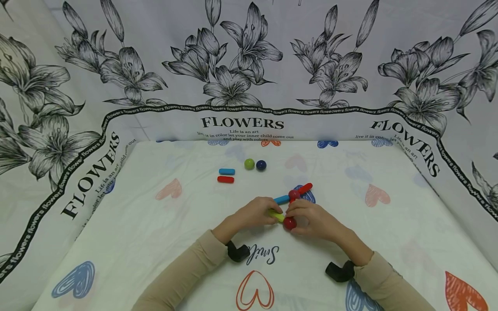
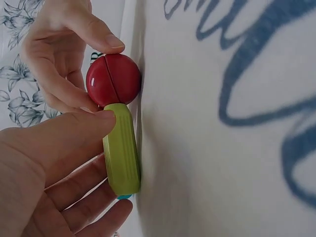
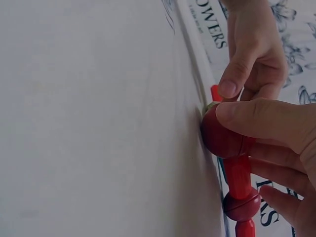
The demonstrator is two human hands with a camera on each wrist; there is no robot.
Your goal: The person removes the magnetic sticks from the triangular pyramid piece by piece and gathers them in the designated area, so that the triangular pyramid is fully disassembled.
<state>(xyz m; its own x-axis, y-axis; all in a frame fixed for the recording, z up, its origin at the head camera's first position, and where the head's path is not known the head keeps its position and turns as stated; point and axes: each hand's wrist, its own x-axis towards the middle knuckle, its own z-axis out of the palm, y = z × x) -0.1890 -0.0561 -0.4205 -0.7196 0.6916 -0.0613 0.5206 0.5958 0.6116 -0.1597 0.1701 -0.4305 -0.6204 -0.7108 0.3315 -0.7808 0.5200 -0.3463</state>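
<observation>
My left hand (image 1: 261,211) pinches a lime-green ribbed rod (image 2: 122,153) between thumb and fingers. One end of that rod meets a red ball (image 2: 113,79) with a seam round it. Gripping the same ball is my right hand (image 1: 317,220), its thumb on top in the right wrist view. From this ball a red rod (image 3: 238,177) runs to a second red ball (image 3: 242,204). In the head view the second ball lies farther from me, with a blue rod (image 1: 282,199) to its left and another red rod (image 1: 306,188) pointing right.
Beyond my hands, a loose blue rod (image 1: 227,171) and a loose red rod (image 1: 225,179) lie side by side. A green ball (image 1: 249,164) and a dark blue ball (image 1: 261,165) sit near them. A heart-printed white cloth (image 1: 202,255) covers the table; flowered cloth hangs behind.
</observation>
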